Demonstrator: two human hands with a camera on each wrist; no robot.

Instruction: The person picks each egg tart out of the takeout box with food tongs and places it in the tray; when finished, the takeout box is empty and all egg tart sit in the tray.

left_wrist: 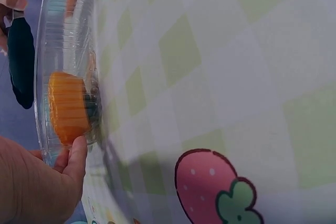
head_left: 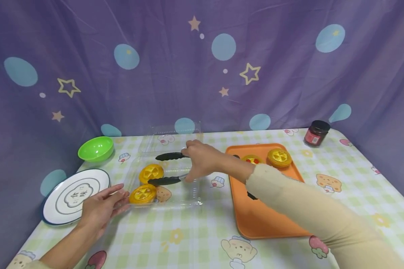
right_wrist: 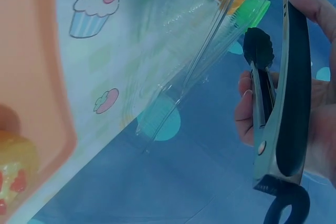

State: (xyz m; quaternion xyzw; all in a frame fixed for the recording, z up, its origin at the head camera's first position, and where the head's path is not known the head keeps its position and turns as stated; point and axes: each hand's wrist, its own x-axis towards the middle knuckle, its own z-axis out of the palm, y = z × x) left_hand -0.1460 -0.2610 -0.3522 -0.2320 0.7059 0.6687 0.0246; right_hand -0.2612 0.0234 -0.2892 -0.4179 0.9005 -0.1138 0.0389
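My right hand [head_left: 203, 160] grips a pair of metal tongs [head_left: 166, 181] with black scalloped tips and black grips. The tongs' tips are spread apart over a clear plastic container [head_left: 183, 203] and have nothing between them. Two yellow tarts [head_left: 143, 194] sit in the container's left part, and the lower tip overlaps the back one [head_left: 151, 173] in the head view. My left hand [head_left: 102, 205] is at the container's front left corner, its fingers fairly straight. In the left wrist view, a fingertip [left_wrist: 79, 148] meets the clear wall beside a tart [left_wrist: 68, 108].
On the right, an orange tray [head_left: 256, 228] carries two more tarts [head_left: 279, 158], one with red bits, and a black item partly hidden by my forearm. A dark-lidded jar [head_left: 317, 133] stands at back right. Left are a white plate [head_left: 99, 177] and a green bowl [head_left: 95, 149].
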